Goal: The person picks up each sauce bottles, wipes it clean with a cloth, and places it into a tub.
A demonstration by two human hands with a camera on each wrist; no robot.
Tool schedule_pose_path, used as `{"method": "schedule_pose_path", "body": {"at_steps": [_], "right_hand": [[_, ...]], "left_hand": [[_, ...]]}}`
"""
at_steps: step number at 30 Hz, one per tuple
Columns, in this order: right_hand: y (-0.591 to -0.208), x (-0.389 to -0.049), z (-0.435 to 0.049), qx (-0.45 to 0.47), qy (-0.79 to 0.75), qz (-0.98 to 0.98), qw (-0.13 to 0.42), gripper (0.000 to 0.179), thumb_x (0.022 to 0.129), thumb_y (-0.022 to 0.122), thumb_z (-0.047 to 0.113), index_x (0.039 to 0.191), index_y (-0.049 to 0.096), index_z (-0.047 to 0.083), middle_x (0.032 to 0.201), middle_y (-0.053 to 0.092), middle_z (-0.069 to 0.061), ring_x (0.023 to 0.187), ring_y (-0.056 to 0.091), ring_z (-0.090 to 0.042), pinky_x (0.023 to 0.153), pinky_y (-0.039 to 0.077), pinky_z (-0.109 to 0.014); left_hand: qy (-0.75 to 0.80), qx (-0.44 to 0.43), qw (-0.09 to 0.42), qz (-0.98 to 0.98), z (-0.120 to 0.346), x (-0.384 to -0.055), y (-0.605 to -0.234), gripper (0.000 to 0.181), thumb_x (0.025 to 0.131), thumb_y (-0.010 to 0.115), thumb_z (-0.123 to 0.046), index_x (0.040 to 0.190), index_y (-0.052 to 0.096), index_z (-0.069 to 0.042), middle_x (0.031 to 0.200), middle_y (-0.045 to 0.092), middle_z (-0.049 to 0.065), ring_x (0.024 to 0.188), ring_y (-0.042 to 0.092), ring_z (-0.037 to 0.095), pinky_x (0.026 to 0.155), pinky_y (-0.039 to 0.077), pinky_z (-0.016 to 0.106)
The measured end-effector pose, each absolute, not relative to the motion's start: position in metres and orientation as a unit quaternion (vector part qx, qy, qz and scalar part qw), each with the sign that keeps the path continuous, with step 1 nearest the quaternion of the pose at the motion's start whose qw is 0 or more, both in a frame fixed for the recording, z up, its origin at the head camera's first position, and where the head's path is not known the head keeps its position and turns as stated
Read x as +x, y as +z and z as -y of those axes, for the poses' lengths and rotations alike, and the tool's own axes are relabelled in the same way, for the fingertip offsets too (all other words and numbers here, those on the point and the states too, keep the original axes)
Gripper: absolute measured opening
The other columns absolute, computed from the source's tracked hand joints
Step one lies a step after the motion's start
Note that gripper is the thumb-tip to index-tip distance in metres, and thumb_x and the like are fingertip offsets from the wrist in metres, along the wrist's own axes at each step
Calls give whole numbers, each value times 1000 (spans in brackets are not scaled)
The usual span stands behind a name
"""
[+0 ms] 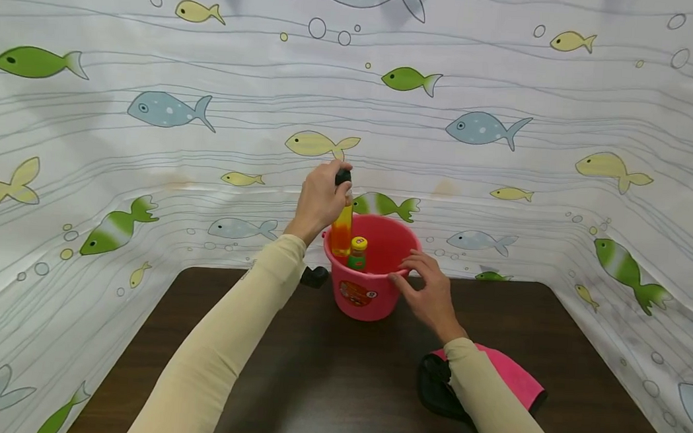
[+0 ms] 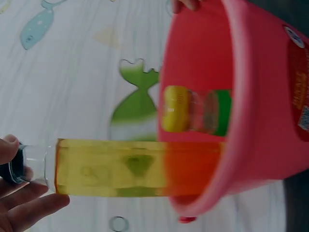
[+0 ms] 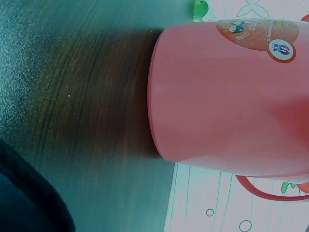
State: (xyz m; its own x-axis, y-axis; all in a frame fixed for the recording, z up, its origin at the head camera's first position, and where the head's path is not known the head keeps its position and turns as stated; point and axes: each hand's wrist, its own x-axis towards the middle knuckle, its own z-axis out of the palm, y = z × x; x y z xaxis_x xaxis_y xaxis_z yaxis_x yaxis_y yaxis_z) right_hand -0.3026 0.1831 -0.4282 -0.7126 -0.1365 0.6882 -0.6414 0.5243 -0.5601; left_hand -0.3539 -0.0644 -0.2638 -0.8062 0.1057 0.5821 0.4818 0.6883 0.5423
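Observation:
By its dark cap, my left hand (image 1: 319,198) holds a clear bottle (image 1: 342,228) of yellow and orange liquid upright. The bottle's lower part is inside the pink bucket (image 1: 361,298); whether its base touches the bottom is hidden. Beside it in the bucket stands a small jar (image 1: 358,253) with a yellow lid and green label. My right hand (image 1: 428,293) grips the bucket's near right rim, thumb outside and fingers over the edge. In the left wrist view, the bottle (image 2: 137,168) and jar (image 2: 198,111) lie close side by side. The right wrist view shows the bucket's side (image 3: 217,101).
The bucket stands near the back of a dark wooden table (image 1: 324,381). A pink and black cloth item (image 1: 509,379) lies partly under my right forearm. Fish-patterned white sheeting (image 1: 353,104) rises behind the table and along both sides.

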Motion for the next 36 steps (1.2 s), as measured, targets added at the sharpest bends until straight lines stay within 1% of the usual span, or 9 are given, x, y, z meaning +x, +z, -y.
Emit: {"method": "schedule_pose_path", "body": {"at_steps": [3,7,11,14,19,23,31,32,36], "right_hand": [[-428,-302,-184,234,424,822,299,23,90,85,16,107,76,5,128,71,-18,143,55,-32,108,55,-55],[-427,-302,-184,235,423,823,297,21,91,85,18,108,76,9,129,71,-17,143,55,-31,108,55,-54],[-427,-302,-184,237,421,823,299,23,90,85,17,108,76,6,129,71,-18,143,55,-31,107,55,-55],[-426,-301,-184,239,419,822,301,25,90,85,16,109,76,2,129,71,-19,142,55,-32,107,54,-56],[-425,-299,-183,238,423,822,297,26,91,85,17,109,76,2,128,71,-20,142,55,-34,109,53,-56],[-425,-299,-183,234,424,824,294,26,91,84,18,110,76,2,129,71,-20,142,55,-34,110,53,-56],[-426,-298,-182,234,419,824,300,26,91,84,18,110,76,2,128,70,-20,142,55,-35,109,54,-57],[-426,-299,-182,235,419,824,301,26,91,84,18,110,76,2,128,70,-20,142,55,-35,109,54,-57],[-427,-299,-182,236,419,824,301,27,91,84,18,110,76,2,129,70,-20,142,55,-35,109,54,-57]], "left_hand": [[-375,-159,242,881,64,-358,-275,32,107,61,-13,138,64,-6,129,68,22,115,64,38,101,57,50],[-380,-140,221,887,63,-363,-288,32,106,62,-14,138,64,-8,132,68,21,119,63,39,105,56,51],[-385,-125,193,894,63,-367,-299,33,106,63,-13,139,63,-10,136,67,20,122,63,39,107,56,52],[-383,-122,170,900,62,-368,-308,33,106,62,-12,139,62,-10,136,67,20,121,63,38,105,57,51],[-355,-118,140,917,61,-370,-321,31,105,62,-10,136,61,-8,132,69,19,116,64,36,102,60,48],[-358,-116,114,919,60,-369,-328,31,103,64,-7,134,60,-6,131,70,19,114,67,36,98,62,47],[-360,-115,104,920,60,-369,-334,30,103,65,-6,133,61,-6,135,69,20,119,68,36,103,60,47],[-360,-114,104,920,60,-369,-334,30,103,65,-6,133,62,-6,140,68,20,121,67,35,104,60,46],[-359,-109,99,922,60,-369,-334,30,103,64,-6,134,64,-4,145,66,17,124,65,34,106,58,45]]}}
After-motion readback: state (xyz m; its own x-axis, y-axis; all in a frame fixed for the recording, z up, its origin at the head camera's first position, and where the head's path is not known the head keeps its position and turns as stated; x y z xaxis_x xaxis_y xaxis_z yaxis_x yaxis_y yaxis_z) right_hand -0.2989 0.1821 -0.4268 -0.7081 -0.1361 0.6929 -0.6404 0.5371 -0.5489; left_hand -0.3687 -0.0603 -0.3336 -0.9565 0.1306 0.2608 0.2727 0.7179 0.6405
